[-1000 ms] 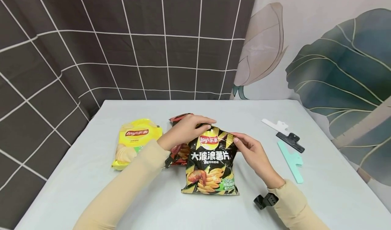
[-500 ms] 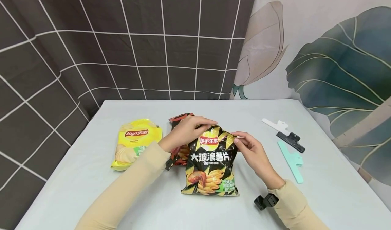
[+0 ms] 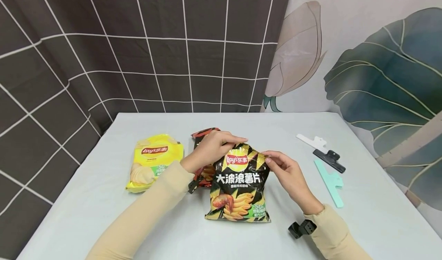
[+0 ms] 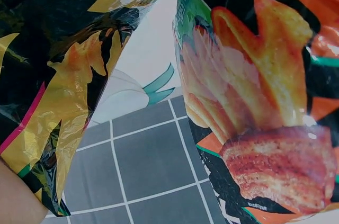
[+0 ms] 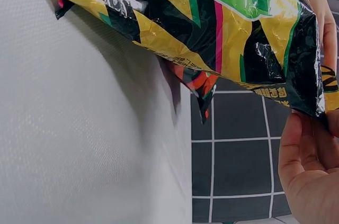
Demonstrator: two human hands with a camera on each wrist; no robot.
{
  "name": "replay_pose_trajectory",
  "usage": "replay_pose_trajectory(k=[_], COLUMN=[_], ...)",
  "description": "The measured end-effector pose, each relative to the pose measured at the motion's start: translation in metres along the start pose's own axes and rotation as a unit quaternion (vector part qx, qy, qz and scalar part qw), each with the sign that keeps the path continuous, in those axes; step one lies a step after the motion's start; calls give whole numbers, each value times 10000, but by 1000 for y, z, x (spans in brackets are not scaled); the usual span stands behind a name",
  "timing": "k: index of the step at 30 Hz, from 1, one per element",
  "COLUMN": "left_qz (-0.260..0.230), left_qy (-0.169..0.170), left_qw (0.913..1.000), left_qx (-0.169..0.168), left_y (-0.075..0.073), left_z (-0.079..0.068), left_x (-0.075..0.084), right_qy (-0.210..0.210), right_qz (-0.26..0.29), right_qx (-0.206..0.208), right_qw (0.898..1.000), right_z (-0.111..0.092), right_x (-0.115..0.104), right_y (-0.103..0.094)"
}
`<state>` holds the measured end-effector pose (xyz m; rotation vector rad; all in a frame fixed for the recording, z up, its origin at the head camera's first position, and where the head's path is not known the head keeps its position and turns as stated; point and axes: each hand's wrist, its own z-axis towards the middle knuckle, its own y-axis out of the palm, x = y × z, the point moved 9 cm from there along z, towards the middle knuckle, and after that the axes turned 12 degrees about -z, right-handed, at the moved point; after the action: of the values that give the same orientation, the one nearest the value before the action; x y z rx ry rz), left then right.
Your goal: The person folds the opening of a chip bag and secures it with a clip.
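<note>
A black and gold potato chip bag (image 3: 238,189) stands tilted on the table, its front toward me. My left hand (image 3: 215,148) pinches its top left corner, thumb in front. At the top right corner, my right hand (image 3: 287,175) pinches the bag's edge between thumb and fingers. In the right wrist view the right hand's fingertips (image 5: 294,128) close on the bag's crimped end. Partly hidden behind my left hand and the black bag is a red chip bag (image 3: 206,174), whose printed face fills the right of the left wrist view.
A yellow chip bag (image 3: 155,160) lies left of my left forearm. On the right side of the table lie a white bag clip (image 3: 312,141), a black bag clip (image 3: 329,160) and a mint green bag clip (image 3: 330,183). A dark gridded curtain (image 3: 165,60) hangs behind the table.
Both hands keep their hold on the black chip bag. Its top edge has sunk very slightly, and the hands have shifted a little with it. Everything else lies as before.
</note>
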<state>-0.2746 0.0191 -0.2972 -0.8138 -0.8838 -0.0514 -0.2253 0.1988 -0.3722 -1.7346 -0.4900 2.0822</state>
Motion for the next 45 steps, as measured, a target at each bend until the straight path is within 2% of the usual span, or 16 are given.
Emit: replay_pose_trajectory(k=[4, 15, 21, 28, 36, 45], left_qz=[-49, 2, 97, -17, -179, -482], left_qy=[62, -81, -209, -220, -266, -580], left_qw=[9999, 9999, 9997, 9996, 9992, 9968], left_qx=[66, 105, 105, 179, 242, 280], left_y=[-1, 0, 1, 1, 1, 1], left_z=[0, -3, -4, -4, -3, -6], left_x=[-1, -1, -1, 0, -3, -9], right_qy=[-33, 95, 30, -118, -37, -103], right_qz=[95, 206, 184, 176, 146, 207], right_qx=[-13, -116, -216, -195, -166, -232], right_qw=[9999, 9997, 9996, 9996, 9997, 9995], right_z=[-1, -3, -5, -4, -4, -6], right_x=[-1, 1, 0, -1, 0, -2], right_y=[0, 0, 0, 0, 0, 1])
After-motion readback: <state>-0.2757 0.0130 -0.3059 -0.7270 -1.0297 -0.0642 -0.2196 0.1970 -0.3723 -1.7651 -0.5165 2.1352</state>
